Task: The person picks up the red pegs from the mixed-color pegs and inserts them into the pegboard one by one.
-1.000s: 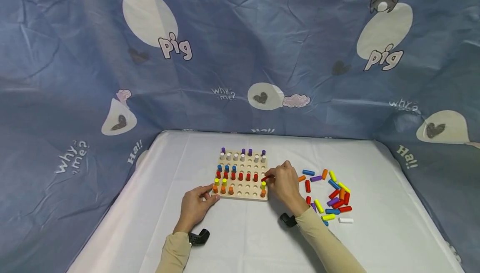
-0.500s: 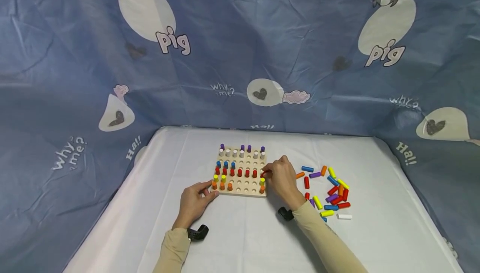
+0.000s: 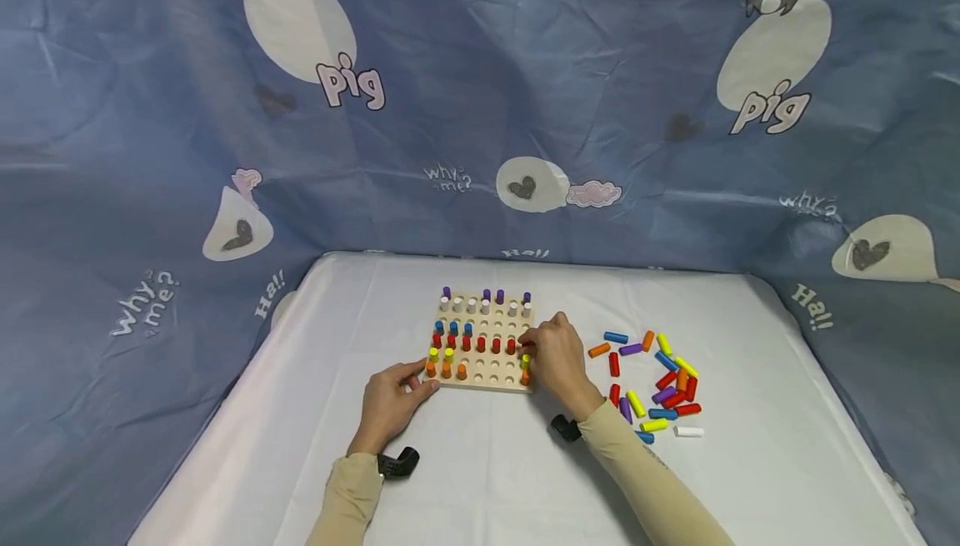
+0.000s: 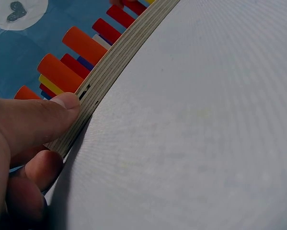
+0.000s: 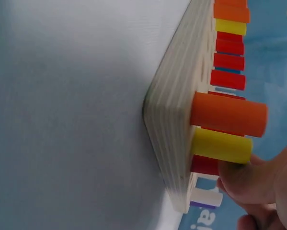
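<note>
A wooden pegboard point(image 3: 486, 373) bears rows of purple, white, blue, red, yellow and orange pegs, with bare holes between some of them. My left hand point(image 3: 387, 404) grips its front left corner; in the left wrist view the thumb point(image 4: 47, 117) lies along the plywood edge and the other fingers curl at the side. At the right end of the red row, my right hand point(image 3: 557, 354) pinches a red peg point(image 5: 204, 165) that sits upright at the board. Right beside that thumb stand a yellow peg point(image 5: 222, 144) and an orange peg point(image 5: 228, 114). The fingers hide the red peg's top.
Loose pegs in several colours lie scattered on the white tablecloth point(image 3: 480, 479) right of the board, among them a white peg point(image 3: 688, 432) and a blue peg point(image 3: 616, 337). A blue printed curtain point(image 3: 420, 112) surrounds the table's back and sides.
My right hand has shifted slightly left, and the red peg it pinches has gone from tilted to upright at the end of the red row. The left hand keeps its hold on the corner.
</note>
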The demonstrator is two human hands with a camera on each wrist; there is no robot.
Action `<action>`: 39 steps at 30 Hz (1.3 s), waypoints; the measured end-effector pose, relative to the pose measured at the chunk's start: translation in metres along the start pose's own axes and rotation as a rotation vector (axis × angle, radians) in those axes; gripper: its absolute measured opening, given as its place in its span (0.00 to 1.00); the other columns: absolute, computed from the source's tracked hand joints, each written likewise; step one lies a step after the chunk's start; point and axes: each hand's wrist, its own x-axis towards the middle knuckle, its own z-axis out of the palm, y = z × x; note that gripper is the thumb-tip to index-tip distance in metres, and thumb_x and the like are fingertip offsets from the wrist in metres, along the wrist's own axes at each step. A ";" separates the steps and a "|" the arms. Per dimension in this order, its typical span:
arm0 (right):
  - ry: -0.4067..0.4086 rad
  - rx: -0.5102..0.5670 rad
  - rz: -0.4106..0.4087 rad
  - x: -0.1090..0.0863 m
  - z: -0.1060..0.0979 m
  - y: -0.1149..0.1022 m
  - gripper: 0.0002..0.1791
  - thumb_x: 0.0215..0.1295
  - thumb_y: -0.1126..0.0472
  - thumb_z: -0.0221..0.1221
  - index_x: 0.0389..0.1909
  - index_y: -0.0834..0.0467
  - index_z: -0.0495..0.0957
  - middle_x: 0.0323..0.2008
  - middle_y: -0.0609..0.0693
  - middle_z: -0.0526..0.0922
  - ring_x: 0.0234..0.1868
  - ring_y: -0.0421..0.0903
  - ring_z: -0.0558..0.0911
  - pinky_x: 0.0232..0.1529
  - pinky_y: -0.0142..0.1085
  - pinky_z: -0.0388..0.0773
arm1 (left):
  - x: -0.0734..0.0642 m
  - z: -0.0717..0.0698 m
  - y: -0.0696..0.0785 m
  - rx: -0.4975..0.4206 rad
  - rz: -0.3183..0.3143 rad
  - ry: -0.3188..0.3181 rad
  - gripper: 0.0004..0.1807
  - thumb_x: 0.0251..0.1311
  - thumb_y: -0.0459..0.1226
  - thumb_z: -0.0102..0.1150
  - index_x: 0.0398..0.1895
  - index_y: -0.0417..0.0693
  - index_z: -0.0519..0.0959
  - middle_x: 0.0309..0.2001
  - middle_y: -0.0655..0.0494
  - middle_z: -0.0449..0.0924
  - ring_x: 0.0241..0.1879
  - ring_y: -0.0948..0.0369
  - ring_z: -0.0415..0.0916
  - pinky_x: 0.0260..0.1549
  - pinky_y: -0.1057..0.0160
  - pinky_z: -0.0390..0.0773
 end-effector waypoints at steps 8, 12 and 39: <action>-0.040 0.005 0.076 0.001 -0.001 0.001 0.06 0.53 0.67 0.80 0.29 0.53 0.93 0.24 0.49 0.88 0.30 0.48 0.73 0.30 0.40 0.71 | 0.001 0.001 0.000 0.016 -0.002 -0.006 0.26 0.57 0.44 0.80 0.59 0.44 0.88 0.24 0.62 0.77 0.21 0.66 0.63 0.23 0.67 0.61; -0.042 -0.006 0.062 0.002 0.000 0.002 0.08 0.52 0.67 0.80 0.29 0.52 0.93 0.24 0.49 0.88 0.32 0.49 0.74 0.32 0.41 0.72 | 0.003 0.000 0.000 0.012 -0.001 -0.012 0.27 0.58 0.44 0.80 0.59 0.44 0.87 0.24 0.62 0.77 0.21 0.66 0.63 0.23 0.67 0.61; -0.322 -0.091 0.331 -0.026 -0.091 0.104 0.13 0.57 0.53 0.79 0.31 0.58 0.89 0.27 0.50 0.88 0.24 0.47 0.80 0.22 0.38 0.72 | 0.002 0.003 0.001 0.016 0.004 0.009 0.26 0.57 0.43 0.81 0.57 0.43 0.88 0.24 0.61 0.77 0.22 0.65 0.64 0.25 0.66 0.61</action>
